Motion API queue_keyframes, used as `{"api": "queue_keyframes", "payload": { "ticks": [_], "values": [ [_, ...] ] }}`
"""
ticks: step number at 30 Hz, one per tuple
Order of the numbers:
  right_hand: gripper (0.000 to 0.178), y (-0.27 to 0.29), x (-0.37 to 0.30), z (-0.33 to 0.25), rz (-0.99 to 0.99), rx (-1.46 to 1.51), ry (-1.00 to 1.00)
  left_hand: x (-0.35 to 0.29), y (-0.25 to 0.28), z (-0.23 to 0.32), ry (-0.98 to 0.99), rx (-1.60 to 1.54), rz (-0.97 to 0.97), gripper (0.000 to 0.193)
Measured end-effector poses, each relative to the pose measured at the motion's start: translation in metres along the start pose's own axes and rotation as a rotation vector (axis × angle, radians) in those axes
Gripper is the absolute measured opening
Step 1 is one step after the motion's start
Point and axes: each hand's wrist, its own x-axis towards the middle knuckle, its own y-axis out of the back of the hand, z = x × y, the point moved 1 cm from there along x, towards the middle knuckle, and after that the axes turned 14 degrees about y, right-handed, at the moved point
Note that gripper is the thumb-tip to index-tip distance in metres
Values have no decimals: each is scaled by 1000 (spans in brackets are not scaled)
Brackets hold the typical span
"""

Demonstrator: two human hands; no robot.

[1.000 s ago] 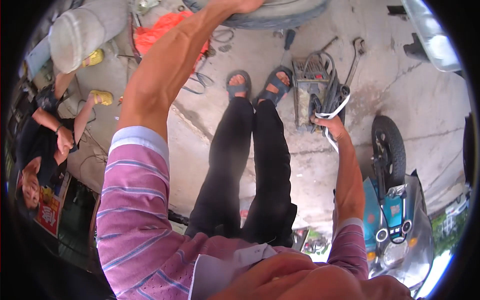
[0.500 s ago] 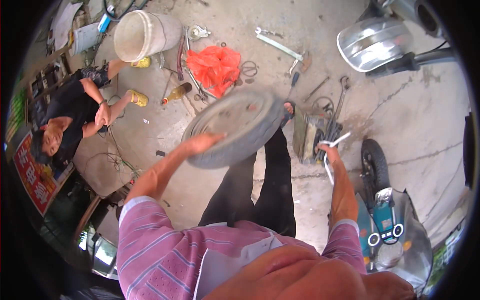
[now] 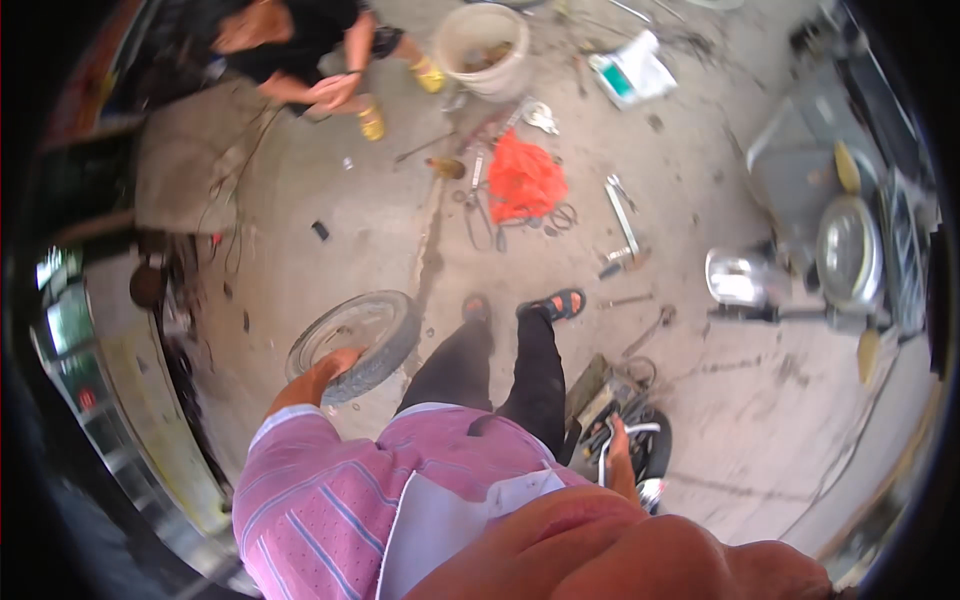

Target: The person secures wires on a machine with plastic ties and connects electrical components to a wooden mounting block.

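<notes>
A small wheel with a dark rubber tyre [image 3: 392, 352] hangs tilted to the left of my legs. My left hand [image 3: 343, 362] is closed on its near side, the fingers reaching into the middle part. Down by my right side, my right hand [image 3: 621, 452] is closed round a thin white bent rod [image 3: 640, 427]; its lower part passes beside the hand. Behind that hand are a box of tools [image 3: 590, 392] and a dark tyre [image 3: 660, 440], partly hidden.
Ahead on the concrete lie a red plastic bag [image 3: 526, 178], a brown bottle [image 3: 446, 168], a long wrench [image 3: 622, 214] and a hammer [image 3: 625, 262]. A white bucket [image 3: 484, 50] stands beyond. A person in black [image 3: 320, 50] sits at far left. A vehicle with a round lamp [image 3: 850, 250] is at right.
My view has turned to the left. The wheel has swung from in front of my legs down to my left, still in my left hand. My right hand has come closer to my body.
</notes>
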Motion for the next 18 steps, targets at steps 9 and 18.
{"api": "queue_keyframes", "payload": {
  "ticks": [9, 18],
  "values": [
    [33, -12, -85, 17, -137, -350, -21, 38, -146, -238, 8, -1162, -528, 46],
    [40, -104, -161, 26, -342, -565, 75, 13, -286, -308, -131, -1474, -564, 42]
  ]
}}
